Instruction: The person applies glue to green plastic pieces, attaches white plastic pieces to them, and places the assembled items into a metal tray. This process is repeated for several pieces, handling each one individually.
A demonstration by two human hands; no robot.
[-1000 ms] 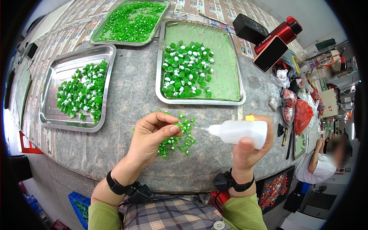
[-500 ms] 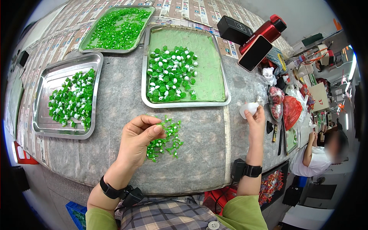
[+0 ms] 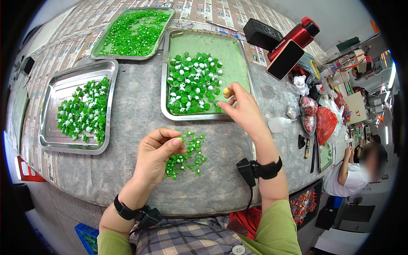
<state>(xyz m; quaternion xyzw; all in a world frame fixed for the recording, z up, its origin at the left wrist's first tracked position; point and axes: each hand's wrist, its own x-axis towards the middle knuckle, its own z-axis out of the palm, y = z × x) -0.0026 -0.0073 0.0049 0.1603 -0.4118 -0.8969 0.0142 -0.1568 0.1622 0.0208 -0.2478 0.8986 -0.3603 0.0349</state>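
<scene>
Green plastic pieces with white tips lie in a loose pile (image 3: 187,155) on the grey bench (image 3: 136,106), just at three o'clock of the left hand (image 3: 157,155). That hand's fingers (image 3: 170,135) are curled and pressed together, thumb against forefinger, pinching one small green piece at the pile's upper edge. At one o'clock of the pile the right hand (image 3: 242,111) hovers over the lower right corner of the middle tray (image 3: 204,115); its thumb and forefinger pinch a small yellow piece (image 3: 228,91), the other fingers loosely bent.

Three metal trays show: the middle tray, green-lined, with a heap of green-and-white pieces; a left tray (image 3: 51,140) at nine o'clock of the pile, holding a smaller heap; a far tray (image 3: 97,53) at eleven o'clock, filled with plain green pieces, too many to count in any of them.

One white squeeze bottle (image 3: 279,124) lies on its side at three o'clock of the right hand, apart from it. Both wrists wear one black band each. At four o'clock, off the bench, one other person (image 3: 352,178) sits
</scene>
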